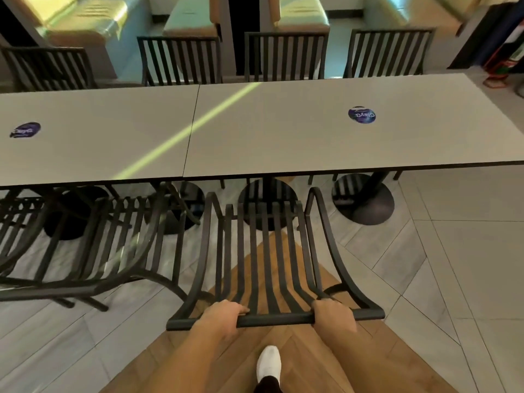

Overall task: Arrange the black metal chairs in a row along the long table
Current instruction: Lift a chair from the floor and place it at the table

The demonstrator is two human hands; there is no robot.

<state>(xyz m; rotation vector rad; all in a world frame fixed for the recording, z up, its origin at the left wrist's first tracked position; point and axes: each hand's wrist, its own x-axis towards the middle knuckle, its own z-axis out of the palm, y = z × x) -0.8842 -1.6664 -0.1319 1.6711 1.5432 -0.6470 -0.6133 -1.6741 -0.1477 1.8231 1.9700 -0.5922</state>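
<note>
A black metal slatted chair (266, 251) stands in front of me, its seat facing the long grey table (283, 131). My left hand (224, 314) grips the top rail of its backrest on the left. My right hand (334, 314) grips the same rail on the right. The chair's front reaches just under the table's near edge. To its left another black chair (93, 251) sits tucked against the table, and part of a third (14, 231) shows at the left edge. Several more black chairs (286, 55) line the table's far side.
Round black table bases (365, 202) stand under the table. Two blue round stickers (362, 114) lie on the tabletop. Upholstered booth seats (192, 21) sit behind the far chairs. My white shoe (268, 364) is on the wood floor; grey tiles lie to the right.
</note>
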